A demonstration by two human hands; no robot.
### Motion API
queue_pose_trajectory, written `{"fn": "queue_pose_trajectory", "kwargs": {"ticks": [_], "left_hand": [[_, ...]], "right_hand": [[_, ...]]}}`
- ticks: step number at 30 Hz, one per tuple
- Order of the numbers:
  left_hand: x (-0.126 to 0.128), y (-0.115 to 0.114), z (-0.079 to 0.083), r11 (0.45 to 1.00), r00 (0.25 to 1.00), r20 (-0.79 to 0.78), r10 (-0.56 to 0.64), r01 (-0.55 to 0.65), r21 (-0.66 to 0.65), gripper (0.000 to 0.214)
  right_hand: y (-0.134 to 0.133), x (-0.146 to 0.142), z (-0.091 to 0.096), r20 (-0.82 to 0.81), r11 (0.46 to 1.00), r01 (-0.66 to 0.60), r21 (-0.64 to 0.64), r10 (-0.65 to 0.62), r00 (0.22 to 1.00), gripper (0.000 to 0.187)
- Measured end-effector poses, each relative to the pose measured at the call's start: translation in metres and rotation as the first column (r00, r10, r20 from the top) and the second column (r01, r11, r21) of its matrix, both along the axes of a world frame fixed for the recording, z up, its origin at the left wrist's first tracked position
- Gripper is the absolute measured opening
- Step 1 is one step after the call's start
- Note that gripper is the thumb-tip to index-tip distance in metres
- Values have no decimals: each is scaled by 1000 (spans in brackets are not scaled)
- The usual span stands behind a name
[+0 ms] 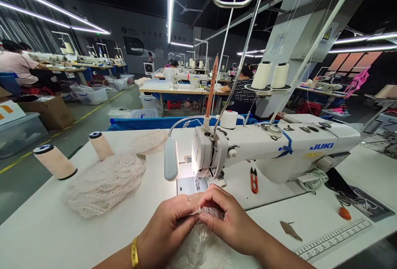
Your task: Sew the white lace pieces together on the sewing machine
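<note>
Both my hands meet in front of the sewing machine (242,149), just short of its needle and lit metal plate. My left hand (173,223), with a gold bangle at the wrist, pinches the edge of a piece of white lace fabric (201,244). Thumb and fingers of my right hand (226,219) close on the same edge, close beside the left fingertips. The rest of the lace hangs down below the hands toward the table's near side. Part of the pinched edge is hidden behind my fingers.
Left on the white table lie a lace pile (108,182) and two beige thread cones (56,161), (101,145). Right of the needle are red thread snips (254,181), a ruler strip (338,238) and a coiled cable (312,181). A lamp (171,159) hangs by the machine head. Other people sit at machines beyond.
</note>
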State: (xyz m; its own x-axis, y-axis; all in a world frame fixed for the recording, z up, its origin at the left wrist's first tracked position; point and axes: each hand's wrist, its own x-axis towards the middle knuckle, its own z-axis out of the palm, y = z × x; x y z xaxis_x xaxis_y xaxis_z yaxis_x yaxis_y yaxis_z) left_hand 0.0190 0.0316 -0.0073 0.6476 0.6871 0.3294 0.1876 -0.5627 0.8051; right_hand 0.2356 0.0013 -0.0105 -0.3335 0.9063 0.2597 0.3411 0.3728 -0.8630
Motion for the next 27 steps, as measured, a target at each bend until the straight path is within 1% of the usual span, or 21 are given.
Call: {"fn": "queue_pose_trajectory", "kwargs": {"ticks": [3,6,9,12,15,17,21,25,27], "left_hand": [[2,0,0,1000,1000,9,13,-13,28,29],[3,0,-1,997,999,-25,46,-44,55,27],[3,-2,-1,992,992,-47,114,-110,68,20],[5,-4,-1,980,982,-29,187,-184,76,12],[6,-4,-2,964,970,13,244,-244,106,21],[7,-3,-4,960,967,36,251,-254,115,24],[9,-3,-8,975,975,46,220,-221,28,18],[10,-5,-8,967,968,28,250,-248,-59,12],[10,-5,-7,967,970,27,242,-239,-91,11]], "right_hand": [[-1,-1,2,0,1000,20,-2,-20,1000,9],[-1,-2,3,-8,1000,28,3,-28,1000,10],[-2,-2,2,-22,999,37,27,-37,999,11],[-2,-3,-1,-46,997,45,56,-42,998,12],[-2,-3,-2,-48,996,55,75,-52,997,13],[-2,-3,-3,-42,995,57,86,-53,998,13],[-3,-3,-4,-39,992,57,114,-52,998,13],[-4,-5,-3,-47,990,58,129,-53,997,13],[-4,-5,-3,-48,990,54,130,-48,998,13]]}}
